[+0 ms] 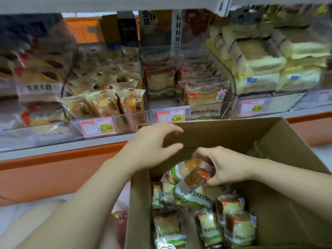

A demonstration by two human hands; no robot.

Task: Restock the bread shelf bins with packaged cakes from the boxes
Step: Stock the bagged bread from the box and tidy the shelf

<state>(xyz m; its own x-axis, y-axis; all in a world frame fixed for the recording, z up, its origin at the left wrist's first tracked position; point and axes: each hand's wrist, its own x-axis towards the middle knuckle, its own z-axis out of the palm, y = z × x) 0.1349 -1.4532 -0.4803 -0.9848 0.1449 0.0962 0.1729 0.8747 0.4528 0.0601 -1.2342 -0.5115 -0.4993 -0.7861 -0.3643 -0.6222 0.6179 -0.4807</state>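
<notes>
The right hand (226, 167) is clenched round the top end of a packaged cake (195, 177), fingers curled over the brown crust end and thumb under it. The pack hangs tilted from that grip, its green-and-white printed end pointing down and to the right, touching the other packs (168, 229) that lie loose in the bottom of the cardboard box (233, 137). Those packs fill the near left part of the box floor; the far right corner of the box shows bare cardboard.

The left hand (155, 141) is released and holds nothing: fingers gently bent and spread, thumb apart from them with a clear gap between. It hovers at the far left corner of the box, fingertips at the top edge of the far wall; whether they touch the cardboard I cannot tell. The held cake is just to the right of and below this hand, near but apart from its thumb.

The box stands against the front edge of the shelf (62, 159), directly below the middle bin (224, 109), a clear one tagged 8.80, which holds a few packs of the same kind towards its right side. The left bin (129, 121), tagged 15.60, holds round golden cakes in wrappers. The right bin (280, 103) is piled with pale yellow sliced cakes.
</notes>
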